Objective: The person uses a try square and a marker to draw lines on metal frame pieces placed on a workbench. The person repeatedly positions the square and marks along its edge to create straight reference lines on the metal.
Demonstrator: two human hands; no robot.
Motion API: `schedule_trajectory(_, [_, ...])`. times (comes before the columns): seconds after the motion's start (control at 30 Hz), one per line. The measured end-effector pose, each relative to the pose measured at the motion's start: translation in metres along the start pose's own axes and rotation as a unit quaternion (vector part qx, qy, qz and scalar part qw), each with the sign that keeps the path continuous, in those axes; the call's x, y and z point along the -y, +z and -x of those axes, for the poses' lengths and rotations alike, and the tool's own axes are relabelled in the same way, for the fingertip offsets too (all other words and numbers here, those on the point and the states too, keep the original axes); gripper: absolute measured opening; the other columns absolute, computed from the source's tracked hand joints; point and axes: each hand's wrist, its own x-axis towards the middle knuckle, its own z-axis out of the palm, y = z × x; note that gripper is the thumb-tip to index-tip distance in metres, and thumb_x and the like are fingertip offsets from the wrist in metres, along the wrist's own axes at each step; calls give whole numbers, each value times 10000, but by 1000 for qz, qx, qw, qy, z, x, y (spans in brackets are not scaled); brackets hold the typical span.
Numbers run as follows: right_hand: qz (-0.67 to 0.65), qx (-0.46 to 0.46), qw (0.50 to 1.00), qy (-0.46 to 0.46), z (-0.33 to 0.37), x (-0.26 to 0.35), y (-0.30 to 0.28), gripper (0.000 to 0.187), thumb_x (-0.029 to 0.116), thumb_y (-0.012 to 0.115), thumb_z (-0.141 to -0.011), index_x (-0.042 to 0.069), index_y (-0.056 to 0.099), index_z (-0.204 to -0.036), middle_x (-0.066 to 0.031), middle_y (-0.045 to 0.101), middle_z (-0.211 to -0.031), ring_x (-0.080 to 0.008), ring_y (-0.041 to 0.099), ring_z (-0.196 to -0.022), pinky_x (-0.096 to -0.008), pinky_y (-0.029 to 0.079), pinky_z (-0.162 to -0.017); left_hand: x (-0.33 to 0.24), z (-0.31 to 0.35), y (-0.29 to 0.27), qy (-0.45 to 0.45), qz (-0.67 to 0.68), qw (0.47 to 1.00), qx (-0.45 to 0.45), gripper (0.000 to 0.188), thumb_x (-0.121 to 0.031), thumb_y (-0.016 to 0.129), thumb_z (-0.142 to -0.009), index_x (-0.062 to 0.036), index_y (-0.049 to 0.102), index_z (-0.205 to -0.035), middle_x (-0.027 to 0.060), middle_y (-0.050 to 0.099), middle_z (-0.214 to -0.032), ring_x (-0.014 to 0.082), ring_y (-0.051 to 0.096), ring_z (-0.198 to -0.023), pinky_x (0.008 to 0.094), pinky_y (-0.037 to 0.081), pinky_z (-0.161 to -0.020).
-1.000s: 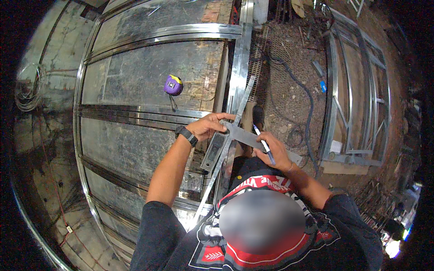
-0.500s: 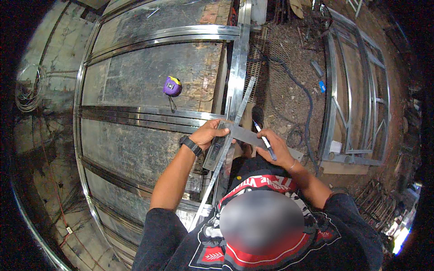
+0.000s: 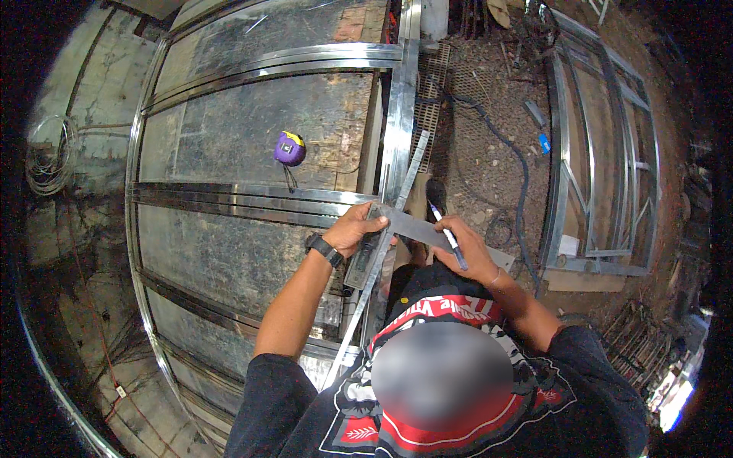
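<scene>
Both hands work at the bench's right edge: left hand [image 3: 357,227] presses a metal square [image 3: 416,229] flat; right hand [image 3: 467,248] pinches a marker [image 3: 447,235].

A tape measure [image 3: 290,148] lies on the worktable [image 3: 229,130], left of a metal strip [image 3: 379,256]. A frame [image 3: 603,153] lies well apart, right.

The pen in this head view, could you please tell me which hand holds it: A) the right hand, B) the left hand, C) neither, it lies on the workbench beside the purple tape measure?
A: the pen sits in the grip of the right hand, while the left hand presses the metal square against the long metal strip.
</scene>
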Motion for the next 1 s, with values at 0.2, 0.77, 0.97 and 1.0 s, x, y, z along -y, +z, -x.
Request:
schedule_trajectory(0.2, [20,6,1000,-16,-2,2,-2,448,151,781,-839,70,572,-1228,-176,619,-1207,-416,630,-1140,-457,531,-950,8,-4,-7,5,4,1000,18,372,-219,730,-997,-37,551,-1267,109,721,-1058,220,752,-891,389,648,-799])
schedule_trajectory(0.77, [26,6,1000,-2,0,2,-2,448,166,778,-851,73,567,-1236,-175,619,-1221,-413,630,-1149,-448,526,-955,9,-1,-3,12,-19,1000,-2,391,-266,738,-992,-37,568,-1260,96,713,-1073,218,763,-874,372,659,-752])
schedule_trajectory(0.97, [24,6,1000,-12,-1,1,-2,442,156,772,-852,70,565,-1232,-177,618,-1217,-414,630,-1142,-455,524,-952,8,-1,-4,8,-13,1000,2,389,-271,745,-988,-48,572,-1256,90,713,-1062,219,765,-868,377,663,-750])
schedule_trajectory(1.0, [25,6,1000,-14,-2,2,-2,441,154,771,-852,68,564,-1232,-177,618,-1217,-414,630,-1141,-456,524,-952,8,-1,-4,9,-13,1000,4,389,-271,745,-987,-49,573,-1255,90,713,-1062,219,765,-869,378,663,-751])
